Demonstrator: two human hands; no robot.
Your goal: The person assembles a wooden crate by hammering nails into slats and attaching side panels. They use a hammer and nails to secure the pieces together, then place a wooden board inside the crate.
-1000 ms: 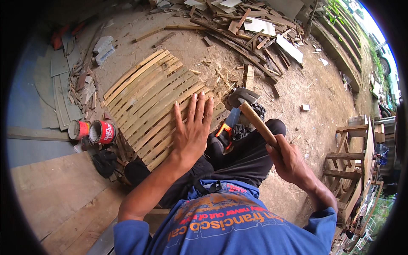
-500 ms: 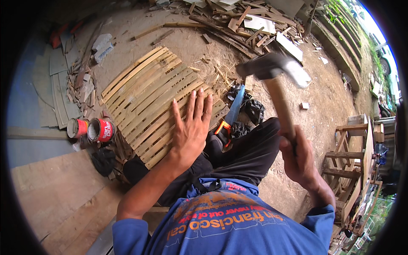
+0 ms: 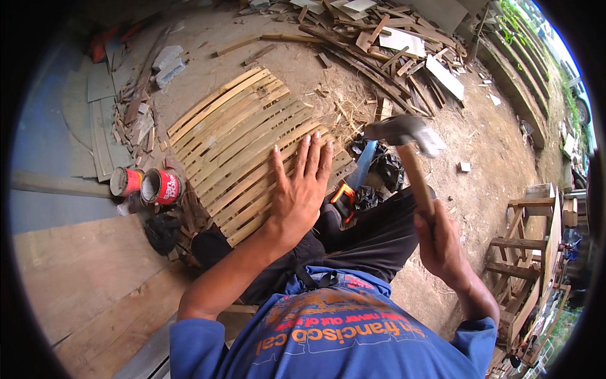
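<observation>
My left hand (image 3: 298, 201) lies flat with fingers spread on a slatted wooden panel (image 3: 233, 139), near its right side. The panel is made of narrow light-brown slats with thin gaps and rests in front of my legs. In my right hand (image 3: 438, 243) is a claw hammer (image 3: 414, 170), its wooden handle gripped and its metal head up in the air, right of the panel and apart from it. The head is slightly blurred. A handsaw (image 3: 362, 165) with a blue blade and an orange-and-black handle lies between the panel and my right leg.
Two red paint cans (image 3: 160, 187) stand left of the panel, beside a black plastic bag (image 3: 162, 232). Another black bag (image 3: 386, 169) is by the saw. Scrap wood (image 3: 379, 50) is heaped at the back. A wooden frame with crosspieces (image 3: 521, 243) stands on the right.
The whole view has shifted a little, so the panel appears further right. The hammer has dropped slightly and sits nearer the panel. My left hand stays on the slats.
</observation>
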